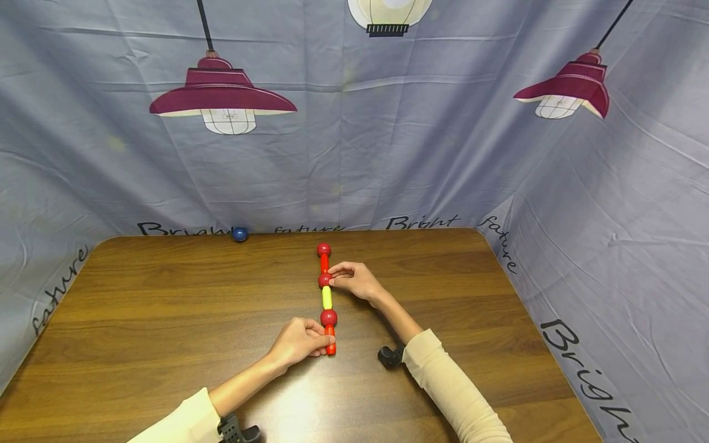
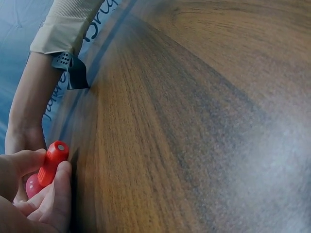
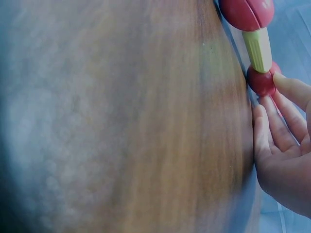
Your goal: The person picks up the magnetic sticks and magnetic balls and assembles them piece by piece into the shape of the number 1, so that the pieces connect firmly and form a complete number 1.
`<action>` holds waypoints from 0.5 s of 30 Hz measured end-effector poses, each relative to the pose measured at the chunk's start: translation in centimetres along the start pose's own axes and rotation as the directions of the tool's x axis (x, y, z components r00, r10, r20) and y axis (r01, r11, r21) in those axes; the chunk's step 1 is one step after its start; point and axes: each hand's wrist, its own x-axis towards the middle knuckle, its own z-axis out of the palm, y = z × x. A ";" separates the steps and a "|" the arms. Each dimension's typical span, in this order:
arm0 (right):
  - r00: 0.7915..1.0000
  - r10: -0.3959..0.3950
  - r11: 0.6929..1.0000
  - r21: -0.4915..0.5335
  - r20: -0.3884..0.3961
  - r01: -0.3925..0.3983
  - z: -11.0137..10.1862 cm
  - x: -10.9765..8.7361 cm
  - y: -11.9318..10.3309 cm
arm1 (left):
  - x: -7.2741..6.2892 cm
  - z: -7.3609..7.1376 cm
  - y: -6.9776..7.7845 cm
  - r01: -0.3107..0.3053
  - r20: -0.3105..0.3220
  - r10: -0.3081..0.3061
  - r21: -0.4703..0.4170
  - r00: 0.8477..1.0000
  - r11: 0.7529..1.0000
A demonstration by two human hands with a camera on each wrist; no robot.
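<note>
A straight chain of toy balls and rods lies along the tabletop, running away from the person. From far to near it has a red ball [image 1: 324,249], a red rod [image 1: 324,263], a middle red ball [image 1: 324,280], a yellow-green rod [image 1: 327,298], another red ball [image 1: 328,317] and a near red rod [image 1: 331,349]. My left hand [image 1: 300,340] pinches that near rod between thumb and fingers; its free end, with a round grey spot, shows in the left wrist view. My right hand [image 1: 359,282] holds the middle ball from the right, thumb and fingertips against it.
A blue ball [image 1: 240,234] sits at the far edge of the wooden table [image 1: 166,295], left of the chain. Behind and to the right hangs a grey-blue cloth [image 1: 343,147] printed with lamps and lettering. Black wrist cameras sit at both cuffs.
</note>
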 end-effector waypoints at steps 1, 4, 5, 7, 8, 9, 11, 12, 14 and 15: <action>1.000 -0.001 1.000 -0.001 -0.001 0.001 0.0 0.0 0.0 | 0.0 0.0 0.0 -0.001 0.000 0.001 0.000 1.000 1.000; 1.000 -0.001 1.000 0.002 -0.003 0.001 0.0 0.0 0.1 | -0.1 0.0 0.0 -0.001 -0.001 0.001 -0.002 1.000 1.000; 1.000 0.000 1.000 0.003 -0.006 0.000 0.0 0.1 0.2 | -0.1 0.0 0.0 -0.002 -0.002 0.002 -0.003 1.000 1.000; 1.000 -0.003 1.000 0.008 -0.013 0.003 0.0 0.3 0.6 | -0.1 0.0 -0.1 -0.003 -0.003 0.003 -0.007 1.000 1.000; 1.000 -0.001 1.000 0.011 -0.012 0.001 0.0 0.3 0.6 | -0.1 -0.1 -0.1 0.000 -0.002 0.000 -0.013 1.000 1.000; 1.000 -0.001 1.000 0.011 -0.012 0.001 0.0 0.3 0.6 | -0.1 -0.1 -0.1 0.002 -0.002 -0.002 -0.017 1.000 1.000; 1.000 0.003 1.000 0.011 -0.012 -0.003 0.0 0.3 0.6 | -0.1 -0.2 -0.1 0.006 0.000 -0.006 -0.026 1.000 1.000; 1.000 0.003 1.000 0.011 -0.011 -0.003 0.0 0.3 0.6 | -0.1 -0.2 -0.1 0.009 0.002 -0.009 -0.030 1.000 1.000; 1.000 -0.006 1.000 0.009 -0.009 0.006 0.0 0.3 0.5 | -0.1 -0.4 -0.1 0.017 0.006 -0.016 -0.038 1.000 0.999; 1.000 -0.013 1.000 0.008 -0.008 0.013 0.0 0.2 0.5 | -0.1 -0.6 -0.1 0.019 0.008 -0.019 -0.039 1.000 0.999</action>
